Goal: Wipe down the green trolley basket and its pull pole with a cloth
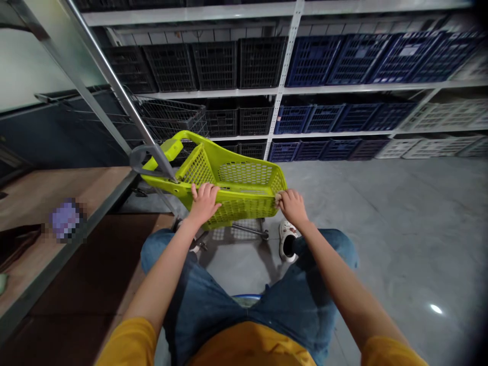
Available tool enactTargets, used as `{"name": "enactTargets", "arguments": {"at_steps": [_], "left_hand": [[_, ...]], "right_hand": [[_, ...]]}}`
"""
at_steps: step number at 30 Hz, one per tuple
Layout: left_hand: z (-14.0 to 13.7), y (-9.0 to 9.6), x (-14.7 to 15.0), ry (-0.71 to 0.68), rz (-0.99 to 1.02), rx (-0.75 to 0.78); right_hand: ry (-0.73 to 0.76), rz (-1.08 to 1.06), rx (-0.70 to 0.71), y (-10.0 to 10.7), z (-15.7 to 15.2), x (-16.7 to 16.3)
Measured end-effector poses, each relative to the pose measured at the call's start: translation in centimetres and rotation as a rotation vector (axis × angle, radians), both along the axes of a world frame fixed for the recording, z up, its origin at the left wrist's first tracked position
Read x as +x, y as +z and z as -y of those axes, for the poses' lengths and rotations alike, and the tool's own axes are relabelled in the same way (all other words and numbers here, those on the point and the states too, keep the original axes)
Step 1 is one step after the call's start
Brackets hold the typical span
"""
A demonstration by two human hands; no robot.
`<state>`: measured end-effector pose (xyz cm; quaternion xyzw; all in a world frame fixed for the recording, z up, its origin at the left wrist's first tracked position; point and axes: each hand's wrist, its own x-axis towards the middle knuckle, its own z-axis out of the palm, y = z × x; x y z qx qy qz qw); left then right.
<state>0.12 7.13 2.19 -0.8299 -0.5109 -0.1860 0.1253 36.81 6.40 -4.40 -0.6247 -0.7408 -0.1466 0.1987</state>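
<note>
A lime-green plastic shopping cart (244,206) with perforated sides stands in front of my knees. My left hand (205,203) rests over its near rim, fingers hooked across the edge and thumb on the outer side. At the cart's right front corner, my right hand (293,207) is closed around a small pale cloth (278,199), pressing it to the rim. Most of the cloth is hidden by the fingers. The cart's basket holds nothing that I can see. Its grey handle part (147,158) is at the left.
Metal shelving (284,66) across the back holds black crates (215,66), blue crates (314,61) and whitish crates (438,114). A dark wire cart (171,114) stands behind the green one. To the left is a wooden-topped bench (99,185) with a blurred purple item (66,218).
</note>
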Motion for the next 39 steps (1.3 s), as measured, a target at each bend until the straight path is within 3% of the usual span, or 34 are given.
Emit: {"name": "enactTargets", "arguments": {"at_steps": [4,10,17,19,21,26,32,35,39], "left_hand": [[-0.3,0.5,-1.3,-0.038,-0.034,-0.012],[-0.8,0.1,-1.9,0.01,-0.027,0.004],[-2.4,1.3,-4.2,0.079,-0.094,-0.047],[-1.4,1.0,-3.1,0.022,-0.096,-0.1],[0.2,0.0,-1.5,-0.123,-0.099,-0.151],[4.2,-2.3,0.3,-0.191,0.022,-0.1],[6.8,-2.2,-1.3,-0.252,0.065,-0.143],[8.2,-2.0,-0.4,-0.332,0.056,-0.179],[9.2,-2.1,1.8,-0.321,0.151,-0.169]], "right_hand": [[0.067,-0.036,0.0,-0.8,1.6,-0.6],[0.138,0.015,-0.005,-0.8,4.1,-1.7],[0.267,-0.001,0.033,-0.6,7.6,-7.6],[0.297,-0.005,0.038,-0.4,8.2,-9.9],[0.315,-0.009,0.039,-0.3,8.7,-12.3],[0.389,0.022,0.032,0.0,9.4,-16.1],[0.584,0.057,0.022,0.6,9.3,-14.8],[0.626,0.069,0.005,0.9,8.8,-13.0],[0.575,0.082,-0.002,0.7,7.6,-9.2]]}}
